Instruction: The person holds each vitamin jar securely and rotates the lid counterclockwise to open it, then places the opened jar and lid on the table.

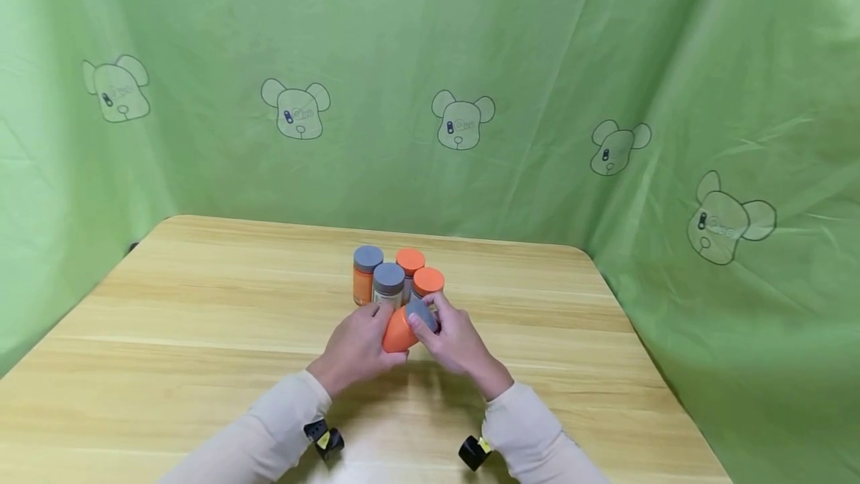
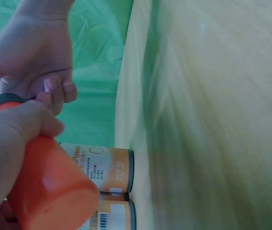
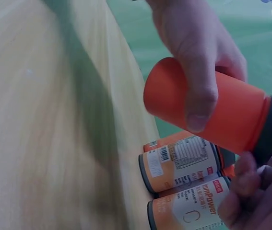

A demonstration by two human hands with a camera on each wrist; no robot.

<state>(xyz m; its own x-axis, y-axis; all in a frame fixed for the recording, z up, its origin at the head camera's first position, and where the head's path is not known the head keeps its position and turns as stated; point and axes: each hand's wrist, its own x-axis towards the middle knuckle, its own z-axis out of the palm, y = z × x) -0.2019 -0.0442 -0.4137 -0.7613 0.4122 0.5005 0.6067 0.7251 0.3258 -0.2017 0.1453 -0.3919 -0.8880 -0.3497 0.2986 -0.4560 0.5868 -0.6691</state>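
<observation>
In the head view my left hand grips the orange body of a tilted bottle, held above the table in front of a group of other bottles. My right hand has its thumb and fingers around the bottle's grey lid. The right wrist view shows the left hand wrapped over the smooth orange bottle, with the right hand's fingers at its dark lid. From the left wrist, the bottle's rounded base faces the camera. The lid appears seated on the bottle.
Just behind the hands stand a grey-lidded orange bottle, a grey-lidded labelled bottle and two orange-lidded bottles, close together. They stand on a wooden table. A green curtain with printed bear heads surrounds the table.
</observation>
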